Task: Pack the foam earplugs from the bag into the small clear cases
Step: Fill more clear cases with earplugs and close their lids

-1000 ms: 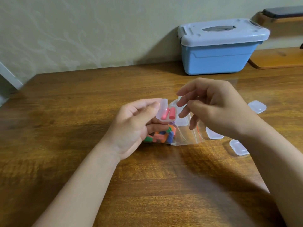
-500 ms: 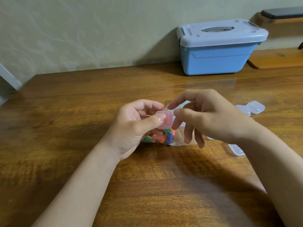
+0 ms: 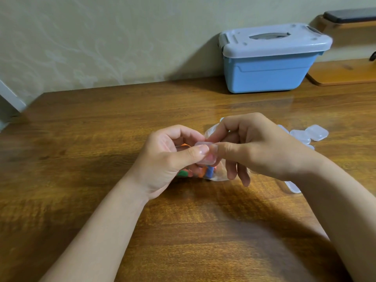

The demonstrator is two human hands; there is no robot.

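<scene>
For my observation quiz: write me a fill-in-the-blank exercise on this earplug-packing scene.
The left hand and right hand both pinch one small clear case over the ____ table.
The colourful earplugs under the hands sit inside a clear plastic ____.
The spare cases lie on the person's ____ side.
The storage box has a ____ body.
Missing: wooden; bag; right; blue.

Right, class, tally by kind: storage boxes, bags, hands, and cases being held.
Blue plastic storage box with grey lid: 1
Clear plastic bag of coloured foam earplugs: 1
Hands (left hand, right hand): 2
Small clear plastic case pinched by both: 1
Total: 5
</scene>
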